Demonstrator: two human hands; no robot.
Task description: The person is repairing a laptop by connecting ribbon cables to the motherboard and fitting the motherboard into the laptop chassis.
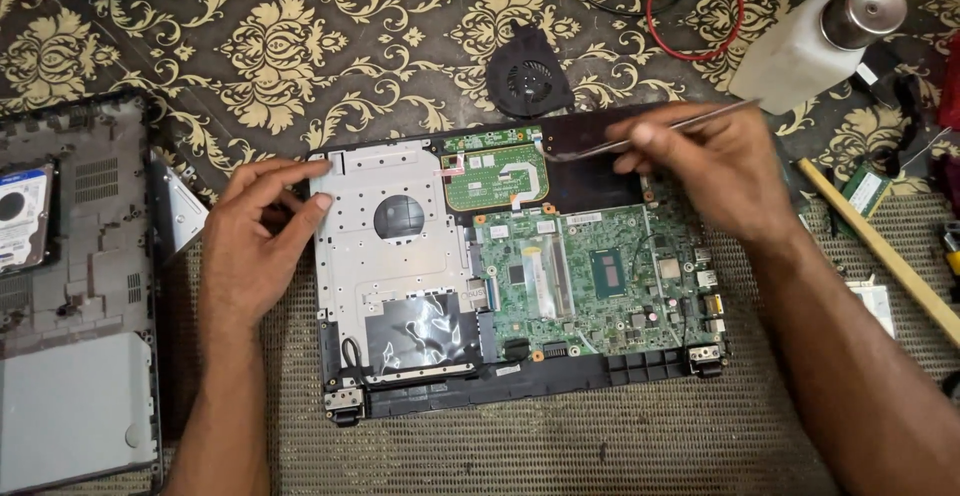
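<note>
Woven matting (pixel 560 446) is seen nearest the lens, beneath an opened laptop chassis (pixel 500 376). Left of the fingers, a detached bottom cover (pixel 80 286) with a hard drive (pixel 20 218) is laid aside. The chassis's left edge is steadied by the left hand (pixel 250 246), fingers spread flat and gripping nothing. A green motherboard (pixel 590 281) is exposed below the right fingertips. Metal tweezers (pixel 650 136) are pinched in the right hand (pixel 715 171), the tip held over the chassis's upper edge. A loose black fan (pixel 528 76) is seen beyond those fingers.
</note>
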